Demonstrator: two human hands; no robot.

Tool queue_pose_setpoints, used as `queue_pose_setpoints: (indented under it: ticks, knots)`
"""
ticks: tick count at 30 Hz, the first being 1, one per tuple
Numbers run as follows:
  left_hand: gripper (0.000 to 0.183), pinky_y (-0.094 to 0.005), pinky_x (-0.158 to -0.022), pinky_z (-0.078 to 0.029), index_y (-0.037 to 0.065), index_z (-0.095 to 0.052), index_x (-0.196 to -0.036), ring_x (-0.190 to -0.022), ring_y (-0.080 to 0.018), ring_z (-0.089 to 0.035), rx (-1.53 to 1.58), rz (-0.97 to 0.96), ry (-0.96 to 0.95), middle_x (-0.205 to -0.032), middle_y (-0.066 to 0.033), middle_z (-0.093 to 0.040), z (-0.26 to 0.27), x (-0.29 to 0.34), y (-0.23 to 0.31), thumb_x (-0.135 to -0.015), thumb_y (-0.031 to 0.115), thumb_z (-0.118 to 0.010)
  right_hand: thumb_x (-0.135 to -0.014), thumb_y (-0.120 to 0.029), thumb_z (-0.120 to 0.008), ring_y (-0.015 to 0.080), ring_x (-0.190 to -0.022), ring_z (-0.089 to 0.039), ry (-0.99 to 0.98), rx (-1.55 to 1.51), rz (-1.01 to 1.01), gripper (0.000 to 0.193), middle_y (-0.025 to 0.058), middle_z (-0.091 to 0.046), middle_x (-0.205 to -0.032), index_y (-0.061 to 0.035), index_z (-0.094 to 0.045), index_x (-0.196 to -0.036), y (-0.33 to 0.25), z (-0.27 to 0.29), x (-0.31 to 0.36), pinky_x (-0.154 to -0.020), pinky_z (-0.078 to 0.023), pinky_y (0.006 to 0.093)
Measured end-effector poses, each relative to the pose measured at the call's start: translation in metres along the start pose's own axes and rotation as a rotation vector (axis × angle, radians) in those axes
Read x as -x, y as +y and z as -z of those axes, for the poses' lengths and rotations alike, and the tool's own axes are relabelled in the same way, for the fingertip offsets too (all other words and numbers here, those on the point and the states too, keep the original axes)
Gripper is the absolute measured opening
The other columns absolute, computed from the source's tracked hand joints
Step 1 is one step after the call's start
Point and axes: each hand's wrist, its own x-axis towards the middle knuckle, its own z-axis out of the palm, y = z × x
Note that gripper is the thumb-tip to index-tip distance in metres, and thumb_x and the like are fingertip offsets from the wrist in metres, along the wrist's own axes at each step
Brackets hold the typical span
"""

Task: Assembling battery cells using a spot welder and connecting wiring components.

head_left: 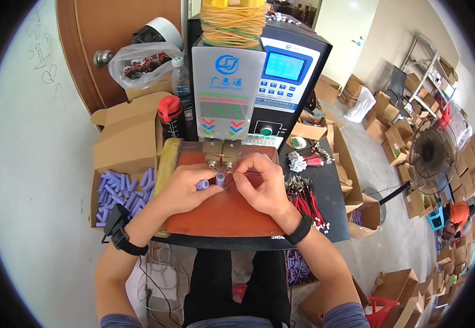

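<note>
Below the two metal electrodes (221,155) of a spot welding machine (227,82), both my hands work close together. My left hand (185,188) is closed around two purple cylindrical battery cells; one cell (220,179) shows its round end just under the electrodes, and the other (202,185) lies between thumb and fingers. Thumb and forefinger of my right hand (262,183) pinch a thin dark wire beside the nearer electrode; its end at the cell is too small to make out. Beneath the hands lies a reddish-brown mat (221,218).
An open cardboard box (122,191) of purple cells stands left. A red-capped bottle (171,116) and a clear bottle (180,87) stand behind it. Red-and-black wire leads (308,205) lie right, with white-connector leads (303,160) beyond. A fan (433,153) and boxes occupy the floor.
</note>
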Motion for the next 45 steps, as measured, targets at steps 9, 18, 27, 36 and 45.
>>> queue_pose_setpoints:
  ticks: [9,18,27,36,45]
  knots:
    - [0.021,-0.0368,-0.064,-0.047,0.001,-0.064,-0.094,-0.07,-0.0329,-0.061,-0.027,-0.013,0.043,-0.078,-0.0151,-0.063,-0.008,-0.0062,-0.0033,-0.077,0.012,-0.071,-0.077,-0.006,-0.066,0.0222,-0.075,-0.06,-0.046,0.074,-0.046,0.007,0.0072,-0.063,-0.078,-0.0033,-0.06,-0.079,0.0019,0.0044,0.0008,-0.07,-0.046,0.0321]
    - [0.02,-0.0359,-0.063,-0.048,0.002,-0.064,-0.095,-0.068,-0.0312,-0.061,0.03,0.067,0.021,-0.077,-0.0152,-0.063,-0.0044,-0.006,-0.0023,-0.077,0.011,-0.07,-0.079,-0.008,-0.068,0.0241,-0.076,-0.059,-0.078,0.079,-0.044,0.01,0.0085,-0.062,-0.078,-0.0028,-0.059,-0.079,0.0011,-0.001,-0.0004,-0.07,-0.047,0.0338]
    - [0.021,-0.036,-0.064,-0.048,0.001,-0.064,-0.095,-0.069,-0.0312,-0.061,0.041,0.07,0.028,-0.078,-0.0157,-0.063,-0.0056,-0.0058,-0.0037,-0.077,0.01,-0.07,-0.078,-0.008,-0.067,0.0272,-0.073,-0.058,-0.062,0.085,-0.029,0.011,0.0084,-0.06,-0.074,-0.004,-0.058,-0.078,0.0021,-0.003,-0.0013,-0.067,-0.046,0.0362]
    - [0.021,-0.0366,-0.064,-0.048,0.0,-0.064,-0.095,-0.069,-0.0333,-0.061,0.04,0.048,0.024,-0.078,-0.0164,-0.063,-0.0057,-0.0055,-0.0009,-0.077,0.009,-0.07,-0.076,-0.008,-0.067,0.0295,-0.072,-0.057,-0.039,0.057,-0.038,0.01,0.0079,-0.059,-0.073,-0.0058,-0.058,-0.077,0.0016,-0.0033,0.0,-0.066,-0.045,0.0383]
    - [0.018,-0.0366,-0.063,-0.048,0.0,-0.064,-0.091,-0.069,-0.0339,-0.061,0.022,0.035,0.019,-0.077,-0.0172,-0.063,-0.0047,-0.0066,0.0015,-0.076,0.007,-0.07,-0.075,-0.006,-0.067,0.0291,-0.073,-0.058,-0.059,0.057,-0.041,0.009,0.0081,-0.06,-0.074,-0.0053,-0.058,-0.077,0.0002,-0.0029,0.0011,-0.066,-0.046,0.0378]
